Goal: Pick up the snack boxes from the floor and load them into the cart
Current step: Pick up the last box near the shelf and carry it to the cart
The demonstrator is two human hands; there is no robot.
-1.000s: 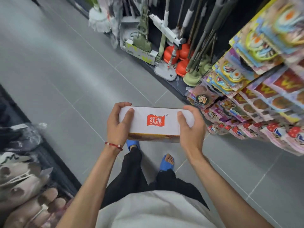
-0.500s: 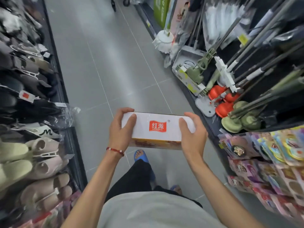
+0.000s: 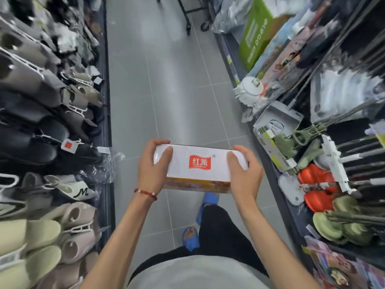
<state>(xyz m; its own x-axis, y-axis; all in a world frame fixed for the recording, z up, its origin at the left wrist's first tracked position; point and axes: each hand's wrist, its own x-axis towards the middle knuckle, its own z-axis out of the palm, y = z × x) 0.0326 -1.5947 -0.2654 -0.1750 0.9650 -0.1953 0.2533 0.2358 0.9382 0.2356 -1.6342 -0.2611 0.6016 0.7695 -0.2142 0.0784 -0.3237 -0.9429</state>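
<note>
Hands are gripping a white snack box (image 3: 200, 163) at chest height above the grey aisle floor (image 3: 166, 80): left hand (image 3: 153, 170) curling around its left end, right hand (image 3: 244, 174) around its right.

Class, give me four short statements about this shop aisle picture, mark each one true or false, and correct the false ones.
1. The left hand and right hand grip the snack box at opposite ends. True.
2. The box's logo is blue. False: it is red.
3. A red bracelet sits on the left wrist. True.
4. The slippers hang on the person's right. False: they are on the left, and the orange plungers are on the right.
</note>
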